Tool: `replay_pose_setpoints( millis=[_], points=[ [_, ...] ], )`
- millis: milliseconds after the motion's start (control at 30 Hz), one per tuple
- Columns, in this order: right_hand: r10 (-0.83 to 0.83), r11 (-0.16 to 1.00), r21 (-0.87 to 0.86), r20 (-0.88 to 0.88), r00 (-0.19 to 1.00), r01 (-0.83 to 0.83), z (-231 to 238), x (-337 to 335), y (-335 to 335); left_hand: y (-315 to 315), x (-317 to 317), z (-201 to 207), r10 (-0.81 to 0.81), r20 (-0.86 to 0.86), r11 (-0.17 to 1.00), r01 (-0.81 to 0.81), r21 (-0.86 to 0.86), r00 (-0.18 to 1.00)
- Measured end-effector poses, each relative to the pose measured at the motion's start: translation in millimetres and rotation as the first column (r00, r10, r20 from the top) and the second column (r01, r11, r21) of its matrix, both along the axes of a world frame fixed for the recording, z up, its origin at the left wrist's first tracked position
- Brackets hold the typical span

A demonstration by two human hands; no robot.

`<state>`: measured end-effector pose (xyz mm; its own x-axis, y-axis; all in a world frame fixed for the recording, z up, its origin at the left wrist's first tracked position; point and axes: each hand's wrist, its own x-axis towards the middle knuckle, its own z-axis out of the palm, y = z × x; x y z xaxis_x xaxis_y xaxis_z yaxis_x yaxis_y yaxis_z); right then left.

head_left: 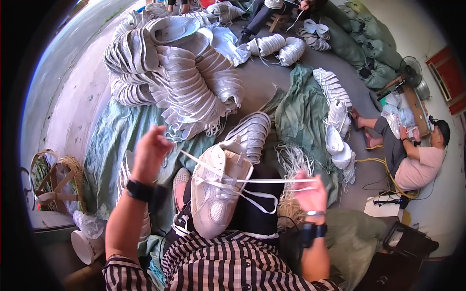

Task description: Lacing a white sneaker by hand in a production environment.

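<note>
A beige and white sneaker [213, 206] rests on my lap, toe toward me, with its laces partly threaded across the tongue. My left hand [151, 153] is raised left of the shoe, fingers closed on one end of the white shoelace [196, 160], which runs from it to the upper eyelets; the exact grip is blurred. On the right, my right hand [311, 194] pinches the other lace end, stretched tight and nearly level from the shoe. A loose lace loop hangs between the shoe and my right hand.
Stacked shoe uppers [179, 87] rise in a large pile ahead. Another nested stack [252, 131] sits just beyond the sneaker. Loose laces [293, 167] lie near my right hand. A woven basket [58, 179] stands left. A seated person [417, 165] works at the right, near yellow cables.
</note>
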<state>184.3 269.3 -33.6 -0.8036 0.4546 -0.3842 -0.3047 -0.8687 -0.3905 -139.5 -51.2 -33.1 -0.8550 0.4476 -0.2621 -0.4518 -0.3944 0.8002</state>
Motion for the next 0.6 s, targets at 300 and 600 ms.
replay_pose_setpoints(
  millis=[300,600],
  points=[
    [-0.524,0.852,0.056,0.075,0.849,0.521,-31.3,150.0,74.5,-51.5,-4.4,9.9,0.057,-0.216,0.973,-0.103,-0.209,0.975],
    [0.067,0.984,0.163,0.067,0.995,-0.077,6.2,-3.6,10.2,58.8,113.7,75.3,-0.816,-0.49,0.574,-0.325,-0.752,-0.307]
  ],
)
